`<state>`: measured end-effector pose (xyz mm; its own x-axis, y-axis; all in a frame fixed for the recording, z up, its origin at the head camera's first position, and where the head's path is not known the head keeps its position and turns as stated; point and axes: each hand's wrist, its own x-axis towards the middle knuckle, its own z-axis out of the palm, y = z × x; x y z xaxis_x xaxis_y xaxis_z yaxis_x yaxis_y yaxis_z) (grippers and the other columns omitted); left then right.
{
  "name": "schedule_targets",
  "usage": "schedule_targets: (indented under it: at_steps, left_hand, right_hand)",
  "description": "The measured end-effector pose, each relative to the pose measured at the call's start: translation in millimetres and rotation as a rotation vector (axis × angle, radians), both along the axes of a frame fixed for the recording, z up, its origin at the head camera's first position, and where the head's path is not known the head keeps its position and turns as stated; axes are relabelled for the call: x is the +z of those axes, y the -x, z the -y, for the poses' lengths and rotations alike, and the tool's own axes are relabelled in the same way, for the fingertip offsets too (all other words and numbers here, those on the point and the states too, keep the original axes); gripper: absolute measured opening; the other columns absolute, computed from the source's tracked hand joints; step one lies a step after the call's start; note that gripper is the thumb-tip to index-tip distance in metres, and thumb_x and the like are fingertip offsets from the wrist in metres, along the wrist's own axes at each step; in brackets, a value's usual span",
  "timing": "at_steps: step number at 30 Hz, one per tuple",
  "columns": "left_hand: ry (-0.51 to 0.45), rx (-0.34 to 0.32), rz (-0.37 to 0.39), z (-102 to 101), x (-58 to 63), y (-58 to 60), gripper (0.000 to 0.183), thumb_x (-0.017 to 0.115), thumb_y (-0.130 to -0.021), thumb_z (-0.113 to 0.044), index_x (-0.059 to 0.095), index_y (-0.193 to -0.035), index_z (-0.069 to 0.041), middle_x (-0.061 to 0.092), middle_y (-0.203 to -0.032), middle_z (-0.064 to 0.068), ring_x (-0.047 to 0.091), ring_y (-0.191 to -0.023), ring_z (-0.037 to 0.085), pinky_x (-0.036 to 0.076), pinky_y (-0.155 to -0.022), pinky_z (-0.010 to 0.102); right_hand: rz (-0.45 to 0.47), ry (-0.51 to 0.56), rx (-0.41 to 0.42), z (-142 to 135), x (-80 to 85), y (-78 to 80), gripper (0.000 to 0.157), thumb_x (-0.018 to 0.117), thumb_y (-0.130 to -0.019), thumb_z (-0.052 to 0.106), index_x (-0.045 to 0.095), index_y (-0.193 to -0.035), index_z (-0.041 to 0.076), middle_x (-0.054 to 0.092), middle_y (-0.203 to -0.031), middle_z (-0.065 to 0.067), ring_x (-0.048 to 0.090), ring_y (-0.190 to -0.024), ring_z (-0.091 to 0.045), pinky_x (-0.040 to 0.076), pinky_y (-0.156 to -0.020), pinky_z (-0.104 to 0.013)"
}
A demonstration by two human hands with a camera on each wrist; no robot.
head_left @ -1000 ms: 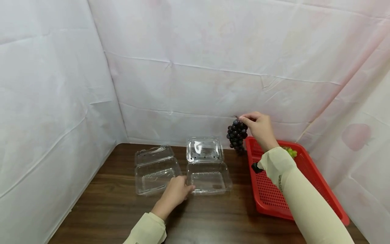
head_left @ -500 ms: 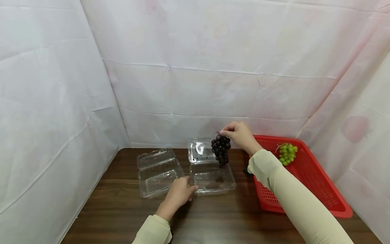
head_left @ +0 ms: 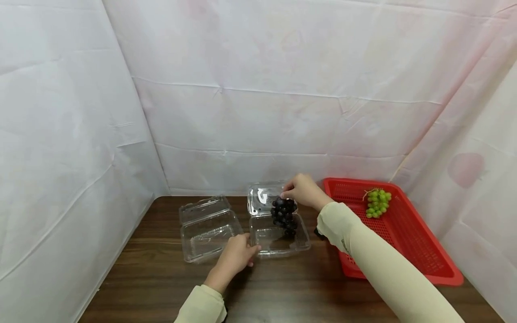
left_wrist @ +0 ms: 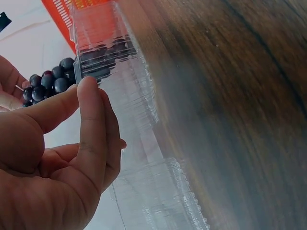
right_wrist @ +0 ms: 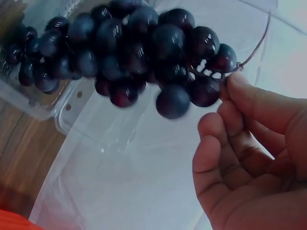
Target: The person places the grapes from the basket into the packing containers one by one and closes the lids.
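One dark grape bunch (head_left: 284, 216), stem (right_wrist: 241, 66) pinched in right hand (head_left: 304, 190), over right-hand clear box (head_left: 302, 237), contact below unclear; left hand (head_left: 233, 256) pinching box edge; apparent step, placing; next calls for lowering, release

No text, label, brand or number can be read in any view. A small dark mark like lettering sits near the cuff of the right sleeve (head_left: 381, 258), too small and blurred to make out.

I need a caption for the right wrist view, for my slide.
The right hand pinches a bunch of dark grapes by its stem, with a clear plastic container behind it.
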<state>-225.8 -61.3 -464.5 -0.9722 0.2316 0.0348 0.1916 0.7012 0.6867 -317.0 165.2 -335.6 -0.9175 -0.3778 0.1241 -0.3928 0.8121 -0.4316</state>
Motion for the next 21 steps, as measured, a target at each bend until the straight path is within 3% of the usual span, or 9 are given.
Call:
schedule_targets:
  at_steps: [10,18,21]
  left_hand:
    - [-0.003,0.007,0.02,0,4.2,-0.8,0.065,0.067,-0.088,-0.031,0.046,-0.131,0.012,0.058,-0.053,-0.006,0.059,-0.043,0.01,0.053,-0.065,0.032]
    - [-0.015,-0.047,0.002,-4,4.1,1.2,0.029,0.066,-0.088,-0.027,0.063,-0.101,-0.002,0.056,-0.048,-0.006,0.058,-0.042,0.011,0.047,-0.052,0.029]
    - [-0.011,-0.045,0.009,-4,3.7,0.3,0.037,0.066,-0.088,-0.028,0.062,-0.109,0.002,0.055,-0.046,-0.006,0.058,-0.042,0.011,0.05,-0.057,0.032]
  right_hand:
    - [0.041,-0.122,0.093,38,-12.9,-5.8,0.009,0.076,-0.078,0.017,0.075,-0.07,0.015,0.068,-0.068,0.007,0.058,-0.064,-0.009,0.05,-0.067,-0.03]
    - [0.049,-0.233,0.167,52,-34.2,-13.9,0.012,0.074,-0.078,0.012,0.074,-0.067,0.015,0.062,-0.06,0.011,0.053,-0.055,-0.006,0.049,-0.057,-0.025]
    - [0.055,-0.274,0.181,57,-39.1,-15.8,0.013,0.074,-0.079,0.015,0.073,-0.066,0.016,0.06,-0.06,0.012,0.054,-0.058,-0.006,0.048,-0.058,-0.025]
